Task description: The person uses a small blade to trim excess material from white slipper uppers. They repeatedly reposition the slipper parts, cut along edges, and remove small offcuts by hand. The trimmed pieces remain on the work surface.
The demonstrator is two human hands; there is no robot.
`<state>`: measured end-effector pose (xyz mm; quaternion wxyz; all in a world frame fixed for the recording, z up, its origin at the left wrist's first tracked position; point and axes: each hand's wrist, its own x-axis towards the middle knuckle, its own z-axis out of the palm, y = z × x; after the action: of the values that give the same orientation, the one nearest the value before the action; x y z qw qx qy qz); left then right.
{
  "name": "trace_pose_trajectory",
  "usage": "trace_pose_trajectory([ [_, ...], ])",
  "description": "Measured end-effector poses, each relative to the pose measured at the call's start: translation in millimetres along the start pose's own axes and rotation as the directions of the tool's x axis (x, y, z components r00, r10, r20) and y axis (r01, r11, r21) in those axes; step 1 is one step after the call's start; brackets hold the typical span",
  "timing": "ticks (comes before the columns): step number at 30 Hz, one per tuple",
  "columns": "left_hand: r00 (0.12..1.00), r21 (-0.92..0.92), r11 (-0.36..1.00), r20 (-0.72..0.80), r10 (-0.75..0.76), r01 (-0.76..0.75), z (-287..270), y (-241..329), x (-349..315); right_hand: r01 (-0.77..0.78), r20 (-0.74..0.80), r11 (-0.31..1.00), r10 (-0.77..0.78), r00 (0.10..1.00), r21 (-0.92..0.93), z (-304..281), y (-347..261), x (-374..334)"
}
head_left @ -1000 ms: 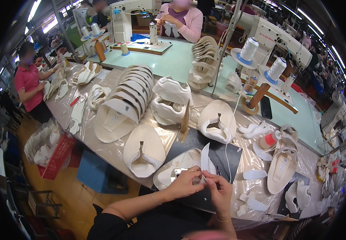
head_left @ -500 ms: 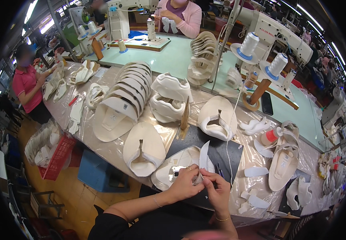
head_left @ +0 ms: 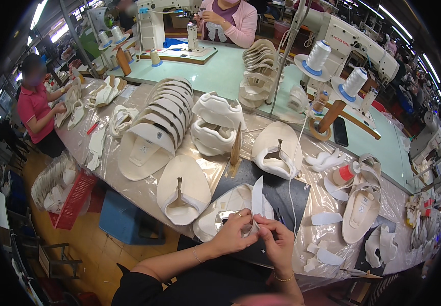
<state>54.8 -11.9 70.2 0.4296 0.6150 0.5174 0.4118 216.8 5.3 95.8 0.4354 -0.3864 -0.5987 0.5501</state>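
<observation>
A thin white curved piece (head_left: 257, 195) stands up from between my two hands. My left hand (head_left: 235, 232) pinches its lower end, thumb and fingers closed. Close beside it, my right hand (head_left: 276, 238) is closed on the same end, thumb against forefinger. Just beyond my left hand a cream shoe upper (head_left: 212, 217) lies on the black mat (head_left: 294, 196), partly covered by that hand. Another cream shoe upper (head_left: 182, 186) sits to the left, and a third shoe upper (head_left: 279, 145) lies at the mat's far edge.
A long row of stacked shoe uppers (head_left: 172, 109) stands at the far left, beside white padded collars (head_left: 215, 125). On the right are a red-and-white thread cone (head_left: 346, 173) and white cut pieces (head_left: 326, 219). Sewing machines (head_left: 332, 41) stand beyond. Two people work across and to the left.
The white piece has tilted slightly left and dropped a little as my hands shift on its lower end. The person at the left has lowered their hands.
</observation>
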Motion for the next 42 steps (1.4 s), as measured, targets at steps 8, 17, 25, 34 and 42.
trace_pose_trajectory([
  [8, 0.998, -0.043, 0.997, -0.028, 0.057, -0.059, 0, 3, 5, -0.023, -0.019, 1.0, 0.023, 1.0, 0.009, -1, 2, -1],
  [17, 0.997, -0.031, 0.998, -0.046, 0.057, -0.059, 2, 3, 5, -0.021, -0.021, 1.0, 0.021, 1.0, 0.011, -1, 5, -1],
  [25, 0.999, -0.087, 0.996, -0.04, 0.011, -0.014, 3, 3, 6, -0.049, -0.058, 0.998, 0.051, 0.997, 0.037, 1, 2, -1],
  [34, 0.999, -0.043, 0.998, -0.003, 0.051, -0.052, 0, 11, 8, 0.035, -0.035, 0.999, -0.036, 0.999, -0.02, 0, -2, -3],
  [42, 0.981, 0.068, 0.992, 0.169, 0.094, -0.107, -12, 24, 25, 0.14, -0.11, 0.956, -0.172, 0.979, -0.258, -3, -10, -4],
])
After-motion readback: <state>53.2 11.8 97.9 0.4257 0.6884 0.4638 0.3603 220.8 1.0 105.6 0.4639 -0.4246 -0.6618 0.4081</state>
